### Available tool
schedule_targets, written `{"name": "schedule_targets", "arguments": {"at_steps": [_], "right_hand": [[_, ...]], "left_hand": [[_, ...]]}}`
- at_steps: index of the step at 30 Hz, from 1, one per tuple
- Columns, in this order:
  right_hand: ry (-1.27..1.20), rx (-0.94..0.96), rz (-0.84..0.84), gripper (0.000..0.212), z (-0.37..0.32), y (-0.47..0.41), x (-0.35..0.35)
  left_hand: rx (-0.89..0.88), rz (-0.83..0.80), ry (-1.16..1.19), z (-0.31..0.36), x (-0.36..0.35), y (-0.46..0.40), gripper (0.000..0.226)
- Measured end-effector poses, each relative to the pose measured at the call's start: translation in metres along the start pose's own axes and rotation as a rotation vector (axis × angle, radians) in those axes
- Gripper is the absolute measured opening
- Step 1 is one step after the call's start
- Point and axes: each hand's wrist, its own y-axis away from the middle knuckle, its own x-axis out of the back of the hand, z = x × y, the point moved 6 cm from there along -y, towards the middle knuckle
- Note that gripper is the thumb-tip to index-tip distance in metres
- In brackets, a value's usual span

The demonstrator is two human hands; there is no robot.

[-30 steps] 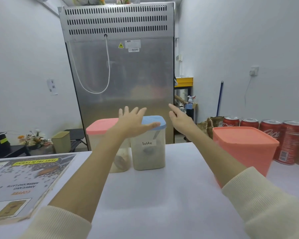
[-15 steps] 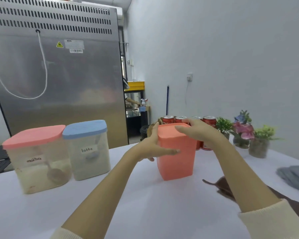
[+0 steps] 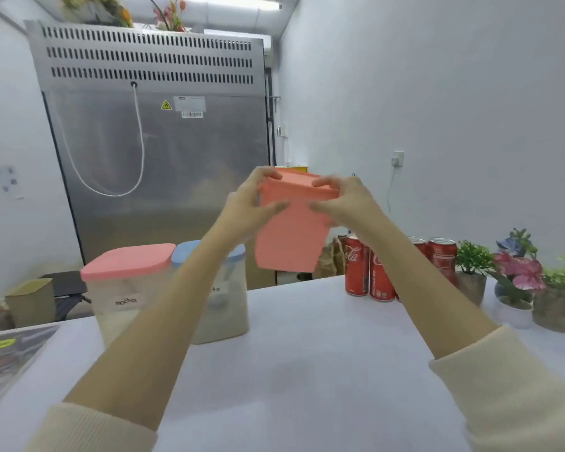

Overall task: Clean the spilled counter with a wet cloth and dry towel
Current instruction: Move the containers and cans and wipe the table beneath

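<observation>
A salmon-pink plastic container (image 3: 291, 236) with its lid on hangs in the air above the white counter (image 3: 307, 370), tilted a little. My left hand (image 3: 252, 203) grips its left upper edge, fingers curled over the lid. My right hand (image 3: 343, 200) grips its right upper edge the same way. No spill, wet cloth or dry towel shows in this view.
A pink-lidded jar marked "mocha" (image 3: 128, 288) and a blue-lidded jar (image 3: 222, 305) stand at the back left. Red cola cans (image 3: 372, 275) and small potted plants (image 3: 519, 282) line the back right. A printed menu (image 3: 4, 357) lies at the left edge. A steel fridge (image 3: 163, 151) stands behind.
Both hands went from the two jars to the pink container, took hold of it and lifted it off the counter. The view swung right, then back left.
</observation>
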Motion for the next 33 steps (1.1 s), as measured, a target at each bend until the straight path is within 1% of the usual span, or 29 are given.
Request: {"name": "schedule_targets", "arguments": {"at_steps": [2, 4, 6, 8, 10, 13, 16, 21, 24, 26, 29, 31, 33], "right_hand": [[0.034, 0.167, 0.126, 0.043, -0.033, -0.011, -0.017], [0.053, 0.273, 0.211, 0.048, -0.062, -0.018, -0.039], [-0.017, 0.297, 0.177, 0.056, -0.079, -0.026, -0.071], [-0.135, 0.277, 0.074, 0.063, -0.087, -0.03, -0.107], [-0.201, 0.269, 0.005, 0.067, -0.09, -0.029, -0.139], [-0.211, 0.246, -0.016, 0.065, -0.088, -0.027, -0.174], [-0.194, 0.212, -0.008, 0.066, -0.082, -0.025, -0.194], [-0.129, 0.241, 0.006, 0.072, -0.083, -0.026, -0.204], [-0.109, 0.224, -0.033, 0.075, -0.083, -0.026, -0.207], [-0.117, 0.204, -0.077, 0.076, -0.081, -0.024, -0.208], [-0.105, 0.183, -0.116, 0.078, -0.077, -0.02, -0.199], [-0.09, 0.166, -0.101, 0.076, -0.075, -0.019, -0.181], [-0.065, 0.152, -0.084, 0.07, -0.07, -0.017, -0.161]], "left_hand": [[-0.013, 0.08, -0.016, 0.008, 0.043, -0.004, 0.031], [-0.024, 0.158, 0.007, 0.011, 0.083, -0.004, 0.03], [-0.023, 0.231, 0.026, 0.005, 0.121, 0.001, 0.029], [0.001, 0.279, 0.025, -0.008, 0.149, 0.007, 0.028], [0.031, 0.3, -0.003, -0.024, 0.168, 0.013, 0.027], [0.068, 0.321, -0.046, -0.047, 0.184, 0.018, 0.024], [0.097, 0.339, -0.032, -0.065, 0.189, 0.02, 0.024], [0.149, 0.35, 0.054, -0.088, 0.19, 0.024, 0.019], [0.166, 0.353, 0.052, -0.092, 0.188, 0.026, 0.022], [0.17, 0.356, 0.01, -0.09, 0.186, 0.026, 0.028], [0.162, 0.391, -0.129, -0.083, 0.186, 0.026, 0.046], [0.148, 0.455, -0.211, -0.072, 0.189, 0.027, 0.055], [0.09, 0.543, -0.267, -0.057, 0.19, 0.028, 0.056]]}}
